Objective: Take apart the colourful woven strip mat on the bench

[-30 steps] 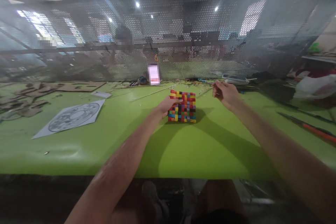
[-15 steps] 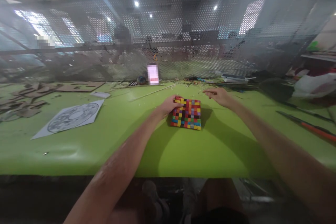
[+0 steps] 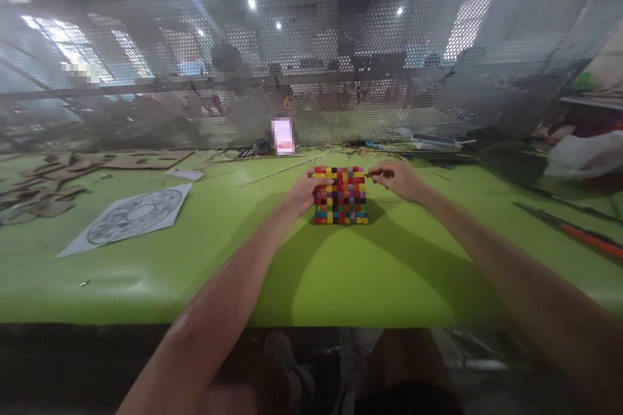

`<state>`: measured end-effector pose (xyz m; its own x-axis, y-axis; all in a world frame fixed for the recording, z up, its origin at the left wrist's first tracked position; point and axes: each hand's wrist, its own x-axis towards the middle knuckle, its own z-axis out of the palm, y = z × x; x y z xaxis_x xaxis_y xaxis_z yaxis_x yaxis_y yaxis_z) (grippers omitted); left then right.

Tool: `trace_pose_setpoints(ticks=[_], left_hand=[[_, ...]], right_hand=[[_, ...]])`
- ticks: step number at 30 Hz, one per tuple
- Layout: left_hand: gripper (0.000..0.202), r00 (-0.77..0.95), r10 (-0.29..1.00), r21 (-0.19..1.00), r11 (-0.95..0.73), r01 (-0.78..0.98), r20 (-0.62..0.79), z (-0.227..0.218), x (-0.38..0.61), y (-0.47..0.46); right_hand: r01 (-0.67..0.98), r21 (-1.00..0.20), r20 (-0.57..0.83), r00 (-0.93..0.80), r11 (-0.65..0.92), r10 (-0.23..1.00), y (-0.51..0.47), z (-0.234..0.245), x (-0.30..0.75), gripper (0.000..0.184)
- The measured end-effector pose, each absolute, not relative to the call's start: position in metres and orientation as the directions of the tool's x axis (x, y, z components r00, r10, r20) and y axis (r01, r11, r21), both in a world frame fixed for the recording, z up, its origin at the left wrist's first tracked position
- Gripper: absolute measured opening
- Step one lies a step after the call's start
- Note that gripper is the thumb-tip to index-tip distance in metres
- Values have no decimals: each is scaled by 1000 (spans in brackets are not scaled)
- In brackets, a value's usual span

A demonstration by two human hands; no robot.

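A many-coloured woven piece [image 3: 343,200], checkered with red, yellow, black, blue and grey strips, stands nearly upright on the green tabletop [image 3: 335,279]. Its flat front faces me. My left hand [image 3: 302,192] is closed on its left side, thumb across the front and the other fingers mostly hidden behind it. At the upper right corner of the piece is my right hand [image 3: 400,180], with its fingertips pinched together close to the edge. Whether a small strip sits between those fingertips is too small to tell.
To the left lie a paper with a printed ring pattern [image 3: 136,215] and brown cardboard scraps [image 3: 63,175]. A lit phone [image 3: 283,136] leans against the perforated metal screen [image 3: 335,78]. Orange-handled tool [image 3: 584,237] and plastic bag [image 3: 581,155] are at right.
The woven piece has tipped more upright and shifted slightly up and left with my left hand. My right hand has come in to its upper right corner, fingers drawn together.
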<state>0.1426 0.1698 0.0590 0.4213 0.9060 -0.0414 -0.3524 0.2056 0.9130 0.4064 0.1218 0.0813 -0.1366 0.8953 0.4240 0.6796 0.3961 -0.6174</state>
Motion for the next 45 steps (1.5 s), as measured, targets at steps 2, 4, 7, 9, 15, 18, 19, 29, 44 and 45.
trace_pose_setpoints(ticks=[2,4,7,9,15,18,19,29,44,45], left_hand=[[35,422,905,912,212,-351,-48,59,143,170],[33,434,900,912,206,-354,-35,59,143,170],[27,446,895,915,197,-352,-21,57,142,173],[22,447,894,918,199,-342,-27,57,142,173],[17,511,859,923,227,-311,-39,62,139,168],[20,558,825,928,270,-255,-86,63,138,164],[21,573,813,930,284,-232,-105,64,138,163],[20,547,825,920,313,-235,-141,63,144,153],[31,566,819,930,278,-241,-98,60,144,156],[31,559,823,930,279,-239,-103,60,144,156]], right_hand=[[671,-622,446,-121,404,887,120,84,405,30],[674,-619,454,-112,403,884,117,88,404,36],[671,-628,457,-94,395,885,112,92,404,39],[645,-660,435,-91,385,896,111,92,403,39],[630,-656,390,-187,415,902,109,89,396,31],[624,-634,410,-229,456,883,108,89,393,28],[622,-627,419,-237,468,877,108,89,392,27],[692,-507,470,-277,513,838,112,86,389,16],[564,-725,324,-228,396,918,108,81,389,41],[550,-743,305,-226,380,925,109,79,390,43]])
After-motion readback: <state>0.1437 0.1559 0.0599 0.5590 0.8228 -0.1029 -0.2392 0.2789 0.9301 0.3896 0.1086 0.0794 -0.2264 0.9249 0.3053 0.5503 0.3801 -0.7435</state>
